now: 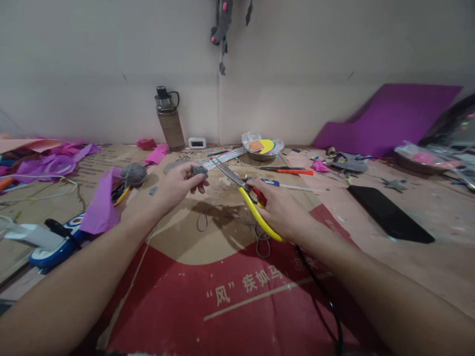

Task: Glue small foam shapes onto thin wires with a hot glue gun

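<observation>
Looks mid-work: the small grey fuzzy piece [200, 170] is already bunched and up off the tabletop [445, 282], left of centre, with the left hand [181, 183] pinching it between thumb and fingers. Right hand [278, 205] has its grip wrapped round the handles of the yellow-and-red scissors [261, 220]; blades point far-left, tips near the piece, contact can't be confirmed. No completed cut visible. Loose grey yarn loops [262, 256] lie on the red-and-tan cardboard [170, 316] at the near side, so some yarn looks unfinished; whether they join the piece is unclear. Grey yarn ball [134, 174] sits far left, plenty remaining. Total work left: can't tell.
</observation>
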Motion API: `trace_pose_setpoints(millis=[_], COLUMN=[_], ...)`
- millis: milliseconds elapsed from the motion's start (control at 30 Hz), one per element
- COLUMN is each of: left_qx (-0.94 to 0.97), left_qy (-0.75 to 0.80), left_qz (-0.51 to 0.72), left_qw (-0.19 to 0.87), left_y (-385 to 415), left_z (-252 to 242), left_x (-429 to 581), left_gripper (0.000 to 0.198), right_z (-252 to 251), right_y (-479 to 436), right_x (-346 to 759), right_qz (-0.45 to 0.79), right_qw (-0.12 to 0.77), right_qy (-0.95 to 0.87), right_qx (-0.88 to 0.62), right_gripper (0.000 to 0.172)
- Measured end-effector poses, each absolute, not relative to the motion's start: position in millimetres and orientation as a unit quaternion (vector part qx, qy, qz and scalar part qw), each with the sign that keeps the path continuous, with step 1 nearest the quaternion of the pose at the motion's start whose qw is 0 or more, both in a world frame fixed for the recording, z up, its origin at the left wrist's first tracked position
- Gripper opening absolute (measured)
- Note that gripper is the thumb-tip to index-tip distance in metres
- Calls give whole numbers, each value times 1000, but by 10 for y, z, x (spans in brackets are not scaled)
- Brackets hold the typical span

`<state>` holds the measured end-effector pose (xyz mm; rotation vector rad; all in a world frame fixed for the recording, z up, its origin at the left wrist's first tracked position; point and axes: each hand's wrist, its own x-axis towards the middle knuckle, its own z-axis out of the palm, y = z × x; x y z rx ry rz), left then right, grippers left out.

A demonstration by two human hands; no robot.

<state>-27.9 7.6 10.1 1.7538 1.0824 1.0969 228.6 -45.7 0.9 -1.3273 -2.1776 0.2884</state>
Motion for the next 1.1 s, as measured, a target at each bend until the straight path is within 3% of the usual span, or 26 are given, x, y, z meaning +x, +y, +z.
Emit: trace_pose_setpoints(millis=[233,500,767,1100], left_qx=[634,662,671,604], left_qy=[433,499,483,465], left_qz=[502,492,477,516], left_qw=[399,265,299,391], left_y=[81,18,9,42], left_z=[21,90,59,23], left_x=[-243,-214,-234,-203], left_gripper=[22,31,35,45], right_z=[8,-104,-81,-97], right_y=[-490,-448,-451,-423], right_x=[2237,2248,2241,2266], right_qz=[116,54,-32,-50], right_qw=[266,216,183,156], right_qy=[-811,-822,-824,-830], right_qx=[-508,-525,-535,-533], right_gripper=[36,44,43,44])
